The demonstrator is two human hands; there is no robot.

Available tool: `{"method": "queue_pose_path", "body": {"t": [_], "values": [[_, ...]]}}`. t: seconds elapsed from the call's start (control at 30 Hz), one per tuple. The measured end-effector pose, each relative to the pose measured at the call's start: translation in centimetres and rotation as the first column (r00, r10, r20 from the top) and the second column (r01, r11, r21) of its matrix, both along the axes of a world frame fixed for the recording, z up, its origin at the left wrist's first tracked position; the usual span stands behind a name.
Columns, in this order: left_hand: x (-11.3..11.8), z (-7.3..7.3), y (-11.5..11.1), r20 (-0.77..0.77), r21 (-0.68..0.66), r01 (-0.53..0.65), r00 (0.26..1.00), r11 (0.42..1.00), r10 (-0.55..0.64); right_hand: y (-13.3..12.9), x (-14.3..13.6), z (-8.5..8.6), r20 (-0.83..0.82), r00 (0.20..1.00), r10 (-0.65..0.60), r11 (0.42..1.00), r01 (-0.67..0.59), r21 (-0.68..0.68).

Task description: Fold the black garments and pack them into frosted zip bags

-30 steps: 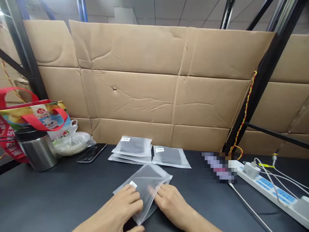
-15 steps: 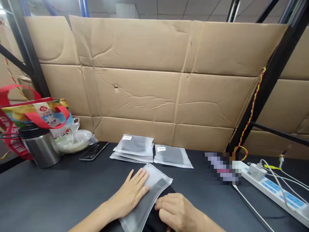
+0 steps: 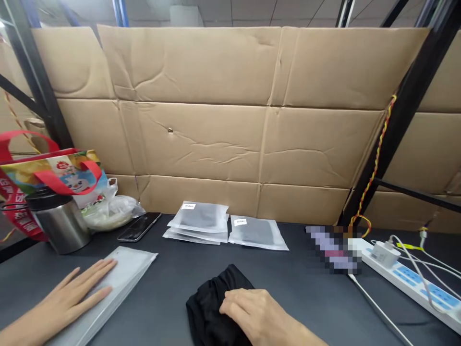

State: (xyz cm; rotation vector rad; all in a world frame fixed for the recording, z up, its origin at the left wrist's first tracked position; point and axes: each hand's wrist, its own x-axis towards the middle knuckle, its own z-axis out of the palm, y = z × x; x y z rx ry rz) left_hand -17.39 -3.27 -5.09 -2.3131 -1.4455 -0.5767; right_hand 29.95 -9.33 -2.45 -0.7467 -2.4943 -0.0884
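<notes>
A: So, what is seen as done here?

B: Towards the back of the worktop (image 3: pixel 169 293), something dark is enclosed in the top one of a stack of packets (image 3: pixel 200 216) and in a single packet (image 3: pixel 257 234) laid beside it. Both are marked with small white labels.

A: And what is left unpacked?

B: The black cloth (image 3: pixel 205 307). It is bunched at the near side of the worktop and is not covered by any bag. Whether it is neatly folded underneath cannot be told.

A: How is it held?

B: It is gripped from above by the curled fingers of the right hand (image 3: pixel 255 310).

A: And the left hand (image 3: pixel 79 293)?

B: It is opened, with its fingers spread, and is rested flat on translucent bags (image 3: pixel 133 264), well apart from the cloth. Whether anything is contained in them cannot be made out.

A: Can the overall progress be judged?

B: Only partly: some packets appear filled, but no total is shown.
</notes>
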Motion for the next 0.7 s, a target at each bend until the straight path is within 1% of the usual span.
{"method": "queue_pose_path", "body": {"t": [0.07, 0.1, 0.13, 0.17, 0.2, 0.23, 0.27, 0.3, 0.33, 0.37, 0.43, 0.47, 0.5, 0.53, 0.57, 0.6, 0.63, 0.7], "values": [[-2.4, 0.0, 0.7, 0.101, -0.02, -0.138, 0.985, 0.99, 0.139, 0.0, -0.6, -0.3, -0.055, 0.998, -0.042, 0.999, 0.043, 0.027], [-2.9, 0.4, 1.1, 0.133, -0.036, -0.188, 0.973, 0.982, 0.191, 0.1, -0.9, -0.5, -0.088, 0.994, -0.057, 0.997, 0.062, 0.053], [-2.9, 1.1, 1.5, 0.144, -0.036, -0.221, 0.964, 0.975, 0.224, 0.2, -1.2, -0.7, -0.119, 0.991, -0.063, 0.994, 0.073, 0.084], [-2.3, 2.0, 1.7, 0.144, -0.02, -0.223, 0.964, 0.975, 0.223, 0.2, -1.4, -0.9, -0.148, 0.987, -0.06, 0.99, 0.078, 0.116], [-1.1, 3.0, 1.7, 0.141, -0.003, -0.196, 0.971, 0.981, 0.195, 0.2, -1.6, -1.0, -0.171, 0.984, -0.054, 0.986, 0.079, 0.146], [0.6, 4.0, 1.5, 0.132, 0.009, -0.149, 0.98, 0.989, 0.146, 0.2, -1.8, -1.0, -0.19, 0.981, -0.04, 0.982, 0.073, 0.171], [2.9, 5.0, 1.0, 0.151, -0.004, -0.1, 0.984, 0.995, 0.099, 0.1, -2.0, -1.0, -0.208, 0.978, -0.032, 0.98, 0.071, 0.185], [5.7, 5.6, 0.3, 0.176, -0.071, -0.051, 0.982, 0.996, 0.063, 0.0, -2.1, -0.9, -0.229, 0.973, -0.032, 0.981, 0.074, 0.181], [8.8, 6.1, -0.6, 0.202, -0.165, 0.007, 0.979, 0.986, 0.026, -0.2, -2.3, -0.6, -0.255, 0.966, -0.045, 0.984, 0.086, 0.153], [12.0, 6.2, -1.6, 0.256, -0.233, 0.056, 0.967, 0.971, 0.006, -0.4, -2.3, -0.2, -0.288, 0.955, -0.07, 0.99, 0.102, 0.097], [18.0, 5.7, -3.6, 0.334, -0.407, 0.189, 0.942, 0.894, -0.047, -0.7, -2.2, 0.7, -0.371, 0.914, -0.164, 0.986, 0.141, -0.089], [20.6, 5.3, -4.4, 0.386, -0.445, 0.223, 0.922, 0.867, -0.039, -0.7, -1.9, 1.3, -0.415, 0.879, -0.237, 0.966, 0.166, -0.201], [22.5, 4.9, -5.0, 0.414, -0.478, 0.265, 0.909, 0.838, -0.051, -0.7, -1.5, 1.8, -0.452, 0.834, -0.316, 0.933, 0.187, -0.308], [23.9, 4.6, -5.3, 0.443, -0.486, 0.289, 0.895, 0.825, -0.053, -0.5, -1.0, 2.3, -0.487, 0.777, -0.398, 0.893, 0.206, -0.4], [24.7, 4.5, -5.3, 0.463, -0.496, 0.305, 0.885, 0.813, -0.05, -0.3, -0.2, 2.6, -0.52, 0.713, -0.47, 0.854, 0.219, -0.472], [25.0, 4.5, -5.0, 0.477, -0.51, 0.316, 0.878, 0.8, -0.043, 0.0, 0.7, 2.7, -0.552, 0.646, -0.527, 0.822, 0.222, -0.525], [24.9, 4.8, -4.6, 0.49, -0.528, 0.324, 0.871, 0.785, -0.031, 0.2, 1.7, 2.8, -0.587, 0.578, -0.567, 0.799, 0.212, -0.563], [23.6, 5.6, -3.2, 0.516, -0.572, 0.36, 0.856, 0.737, -0.018, 0.7, 3.8, 2.5, -0.624, 0.46, -0.632, 0.754, 0.179, -0.632]]}}
